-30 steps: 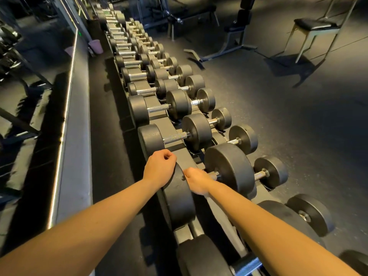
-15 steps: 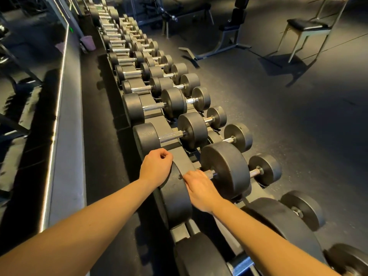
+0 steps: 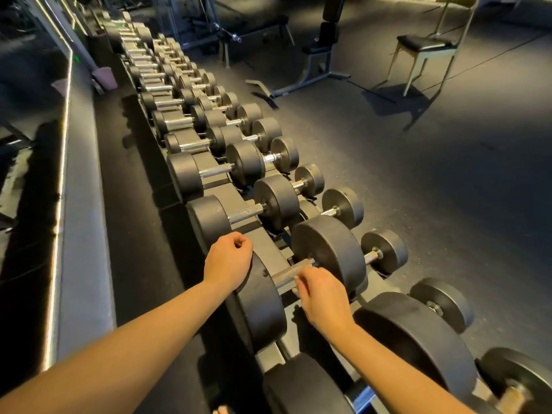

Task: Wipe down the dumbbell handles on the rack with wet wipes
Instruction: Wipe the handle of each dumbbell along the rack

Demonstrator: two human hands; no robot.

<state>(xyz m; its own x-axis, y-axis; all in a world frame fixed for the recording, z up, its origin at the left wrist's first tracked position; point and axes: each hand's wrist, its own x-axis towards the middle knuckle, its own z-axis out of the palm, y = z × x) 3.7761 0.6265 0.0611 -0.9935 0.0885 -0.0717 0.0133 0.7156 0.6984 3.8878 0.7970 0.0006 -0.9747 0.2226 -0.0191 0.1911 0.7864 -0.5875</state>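
Reference: clock directions are read in the head view, with 12 o'clock pointing away from the person.
Rack [image 3: 264, 249]: runs from 5 o'clock, nearest the person, to 11 o'clock in the distance, with dumbbells in two rows.
Dumbbell handle [image 3: 285, 275]: knurled metal, just below view centre, between the rear head [image 3: 263, 312] at its 8 o'clock and the front head [image 3: 328, 252] at its 2 o'clock.
Left hand [image 3: 228, 259]: fingers curled into a fist, resting on top of the rear head.
Right hand [image 3: 324, 295]: at 4 o'clock of the handle, fingers curled over the handle's front end.
Wet wipe: cannot tell whether one lies under the fingers.
Next dumbbell [image 3: 246, 213]: at 12 o'clock of the left hand, untouched.
Bench [image 3: 325, 55]: at 1 o'clock on the floor.
Chair [image 3: 427, 46]: at 2 o'clock, well apart from the rack.
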